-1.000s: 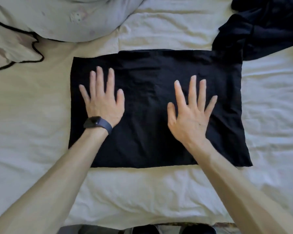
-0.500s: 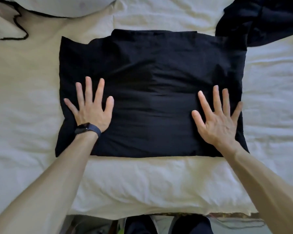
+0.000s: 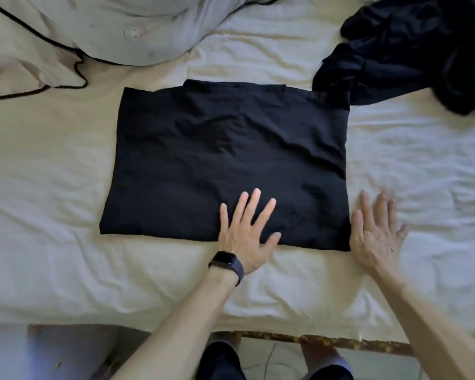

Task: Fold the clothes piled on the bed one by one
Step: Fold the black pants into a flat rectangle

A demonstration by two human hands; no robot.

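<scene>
Black garment (image 3: 225, 160): folded to a flat rectangle on the bed, long axis running left to right, spread ahead and to the left of the left hand.
Left hand (image 3: 247, 231): palm down on the garment's near edge, right of its middle, fingers straight and splayed; dark watch (image 3: 225, 263) at the wrist.
Right hand (image 3: 376, 234): blurred, fingers straight and apart, flat on the sheet (image 3: 52, 187) just beside the garment's near right corner.
Nearer hand: the right, at the short right edge. That is probably the edge to carry across toward the left hand for the next fold.
Dark pile (image 3: 412, 50): unfolded clothes well ahead of the right hand, meeting the garment's far right corner.
Surface: pale, rumpled, soft bedding.
Room: pillow (image 3: 121, 28) far ahead and left of the left hand.
</scene>
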